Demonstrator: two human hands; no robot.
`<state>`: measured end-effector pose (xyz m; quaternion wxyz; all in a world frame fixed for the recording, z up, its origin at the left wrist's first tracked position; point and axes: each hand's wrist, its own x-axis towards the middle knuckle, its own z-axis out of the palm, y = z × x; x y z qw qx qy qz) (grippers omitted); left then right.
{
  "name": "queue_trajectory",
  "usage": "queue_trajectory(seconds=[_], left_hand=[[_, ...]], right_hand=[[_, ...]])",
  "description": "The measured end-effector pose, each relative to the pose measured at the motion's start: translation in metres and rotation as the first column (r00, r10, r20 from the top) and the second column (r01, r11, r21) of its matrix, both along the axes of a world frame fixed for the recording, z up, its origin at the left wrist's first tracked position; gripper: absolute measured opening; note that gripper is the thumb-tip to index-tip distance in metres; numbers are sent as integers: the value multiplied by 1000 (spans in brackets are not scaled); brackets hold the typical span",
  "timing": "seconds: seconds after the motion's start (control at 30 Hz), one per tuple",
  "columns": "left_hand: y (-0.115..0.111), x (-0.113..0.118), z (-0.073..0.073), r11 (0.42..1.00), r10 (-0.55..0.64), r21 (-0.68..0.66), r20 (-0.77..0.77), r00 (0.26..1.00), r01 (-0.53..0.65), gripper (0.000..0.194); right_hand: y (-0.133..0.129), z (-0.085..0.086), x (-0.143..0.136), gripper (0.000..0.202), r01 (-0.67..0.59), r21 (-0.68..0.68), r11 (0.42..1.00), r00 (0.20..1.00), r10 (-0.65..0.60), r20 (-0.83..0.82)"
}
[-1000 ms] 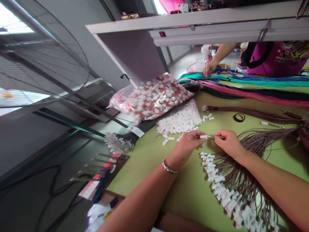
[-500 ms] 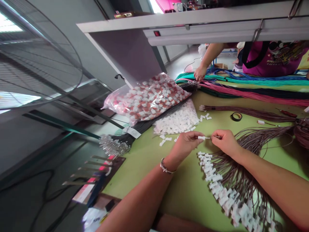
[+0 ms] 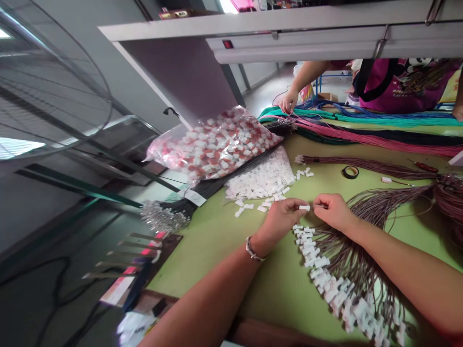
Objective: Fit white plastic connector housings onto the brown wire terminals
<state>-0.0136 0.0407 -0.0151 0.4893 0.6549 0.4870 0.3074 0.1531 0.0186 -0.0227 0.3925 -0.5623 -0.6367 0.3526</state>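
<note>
Between thumb and fingers of my left hand (image 3: 282, 219) is a small white plastic connector housing (image 3: 304, 207), pointing right. Just to its right, my right hand (image 3: 334, 212) is closed in a pinch on a thin wire, mostly hidden by the fingers. A narrow gap separates the housing from the right fingertips. Below both hands, a fanned row of brown wires (image 3: 338, 241) ends in white connector housings (image 3: 321, 262) lying on the green table (image 3: 264, 279). Loose white housings (image 3: 265, 204) lie behind my left hand, beside a clear bag of white housings (image 3: 262, 176).
A large bag of white and reddish parts (image 3: 220, 144) rests behind. A tape roll (image 3: 350, 172), a screwdriver (image 3: 425, 166) and a brown wire bundle (image 3: 369, 168) lie at right. Across the table, another person's hand (image 3: 288, 100) touches coloured wires (image 3: 361, 118). A fan cage (image 3: 54, 82) stands left.
The thin metal piece seen between the housing and my right fingers no longer shows. My hands remain close together. The other person's hand has shifted slightly, and the whole view has moved a little.
</note>
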Motion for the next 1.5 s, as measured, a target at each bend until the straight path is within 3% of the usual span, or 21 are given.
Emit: queue_trajectory(seconds=[0.47, 0.6, 0.67, 0.73, 0.8, 0.87, 0.93, 1.0, 1.03, 1.1, 1.23, 1.3, 1.4, 1.5], left_hand=[[-1, 7, -3, 999, 31, -15, 34, 999, -31, 14], [-3, 7, -5, 1000, -15, 8, 16, 1000, 15, 13], [-8, 5, -3, 994, -84, 63, -60, 995, 88, 13], [-15, 2, 2, 959, -225, 142, -150, 963, 246, 13], [-21, 0, 10, 859, -435, 202, -194, 879, 470, 14], [-22, -5, 17, 779, -539, 246, -209, 816, 577, 13], [-16, -13, 23, 830, -406, 277, -295, 865, 484, 17], [-5, -21, 25, 917, -84, 315, -451, 889, 247, 21], [0, -24, 25, 932, 48, 330, -522, 851, 149, 21], [8, -28, 24, 940, 164, 332, -642, 749, 79, 21], [9, -24, 21, 930, 107, 288, -807, 581, 228, 17], [7, -24, 20, 917, 86, 288, -818, 568, 276, 25], [9, -28, 20, 905, 76, 322, -765, 639, 277, 33], [14, -34, 21, 911, 76, 365, -606, 792, 192, 28]], right_hand=[[0, -2, -6, 10, 40, 30, 999, 985, -44, 164], [0, 1, 0, 9, 10, 9, 1000, 986, -11, 164], [2, 5, 6, 10, 10, 6, 1000, 995, -10, 104], [5, 9, 10, 17, 76, -11, 997, 995, -77, -56], [8, 10, 12, 29, 97, -118, 988, 975, -118, -190], [9, 10, 11, 34, 49, -187, 981, 978, -85, -193], [8, 8, 8, 32, 7, -183, 983, 987, -35, -154], [7, 8, 7, 32, -24, -177, 984, 986, -6, -165], [7, 9, 7, 33, -33, -192, 981, 982, -3, -189], [7, 9, 8, 33, -43, -243, 969, 975, -12, -221], [9, 4, 9, 30, -27, -291, 956, 980, -32, -198], [9, 2, 7, 26, -22, -273, 962, 979, -35, -200], [8, 1, 4, 12, 11, -304, 953, 975, -77, -207], [8, 0, 3, 7, 53, -280, 958, 978, -107, -180]])
